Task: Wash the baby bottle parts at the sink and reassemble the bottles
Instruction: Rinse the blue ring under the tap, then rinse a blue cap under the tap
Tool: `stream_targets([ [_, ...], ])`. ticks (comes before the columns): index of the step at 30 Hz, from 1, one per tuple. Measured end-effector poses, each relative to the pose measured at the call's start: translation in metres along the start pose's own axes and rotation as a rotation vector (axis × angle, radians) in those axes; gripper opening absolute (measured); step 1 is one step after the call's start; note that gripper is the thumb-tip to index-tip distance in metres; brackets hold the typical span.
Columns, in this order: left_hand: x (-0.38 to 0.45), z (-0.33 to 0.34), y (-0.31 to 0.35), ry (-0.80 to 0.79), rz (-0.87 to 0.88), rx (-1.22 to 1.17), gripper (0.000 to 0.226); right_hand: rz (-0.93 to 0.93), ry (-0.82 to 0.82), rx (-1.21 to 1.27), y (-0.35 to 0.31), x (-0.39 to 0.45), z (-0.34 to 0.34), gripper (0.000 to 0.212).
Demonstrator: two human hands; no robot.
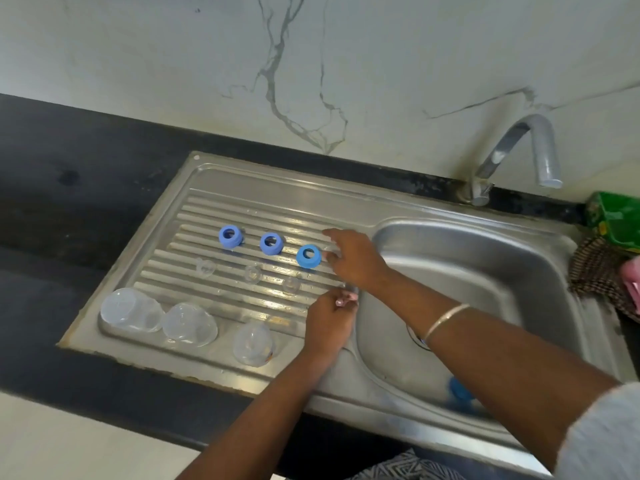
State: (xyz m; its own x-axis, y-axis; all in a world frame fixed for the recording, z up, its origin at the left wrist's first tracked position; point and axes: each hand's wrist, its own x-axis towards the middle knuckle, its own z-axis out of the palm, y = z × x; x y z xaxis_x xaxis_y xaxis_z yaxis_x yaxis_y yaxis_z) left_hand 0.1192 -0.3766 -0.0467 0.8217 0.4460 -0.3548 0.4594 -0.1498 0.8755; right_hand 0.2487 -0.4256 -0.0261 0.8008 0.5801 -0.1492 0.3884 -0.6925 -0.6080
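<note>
Bottle parts sit spread out on the ribbed drainboard [194,216] of the steel sink [554,306], all on the far-left side of both hands. Three blue collar rings run in a slanted row: first ring [230,236] furthest from the hands, second ring [271,243] in the middle, third ring [308,256] just beside the right hand's fingertips. Nearer the person, three clear nipples lie in a matching row: first nipple [205,267], second nipple [252,274], third nipple [291,284] (faint, hard to see against the steel). Along the drainboard's near edge are three clear bottle bodies: first bottle [131,310], second bottle [189,325] touching or nearly touching it, third bottle [253,344] just left of the left wrist.

Right hand [355,259] reaches over the drainboard, fingers loosely curled; something small and clear seems to be at its fingertips, but I cannot tell whether it is gripped. A thin bangle [446,320] sits on that forearm. Left hand [329,320] is at the basin's left lip, fingers curled round something small and pale; what it is cannot be made out.

Inside the basin, below the right forearm, a blurred blue object [460,391]. Tap [519,154] stands beyond the right hand; green packet [614,220] and checked cloth [595,271] lie far right.
</note>
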Motion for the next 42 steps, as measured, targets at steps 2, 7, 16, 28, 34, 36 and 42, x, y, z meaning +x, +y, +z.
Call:
stream_targets([
  [2, 0.000, 0.003, 0.001, -0.010, 0.016, 0.073, 0.010, 0.069, 0.103, 0.112, 0.020, -0.029, -0.006, 0.043],
  [7, -0.005, 0.018, 0.003, -0.054, 0.054, 0.182, 0.010, 0.354, 0.146, 0.121, 0.099, -0.118, -0.017, 0.028],
  [16, -0.022, 0.067, 0.009, -0.188, 0.168, 0.511, 0.010, 0.683, -0.087, -0.017, 0.199, -0.221, -0.031, 0.030],
  [28, -0.033, 0.141, 0.002, -0.305, 0.082, 0.507, 0.013, 0.565, -0.436, -0.153, 0.239, -0.226, -0.011, 0.061],
  [34, -0.032, 0.161, 0.005, -0.262, -0.056, 0.485, 0.012, 0.544, -0.357, -0.124, 0.251, -0.216, 0.005, 0.031],
  [36, -0.031, 0.165, 0.005, -0.254, -0.094, 0.460, 0.014, 0.528, -0.251, -0.041, 0.251, -0.211, 0.003, 0.029],
  [42, -0.022, 0.184, 0.026, -0.200, -0.254, 0.173, 0.025, 0.440, 0.259, 0.608, 0.228, -0.189, -0.028, 0.034],
])
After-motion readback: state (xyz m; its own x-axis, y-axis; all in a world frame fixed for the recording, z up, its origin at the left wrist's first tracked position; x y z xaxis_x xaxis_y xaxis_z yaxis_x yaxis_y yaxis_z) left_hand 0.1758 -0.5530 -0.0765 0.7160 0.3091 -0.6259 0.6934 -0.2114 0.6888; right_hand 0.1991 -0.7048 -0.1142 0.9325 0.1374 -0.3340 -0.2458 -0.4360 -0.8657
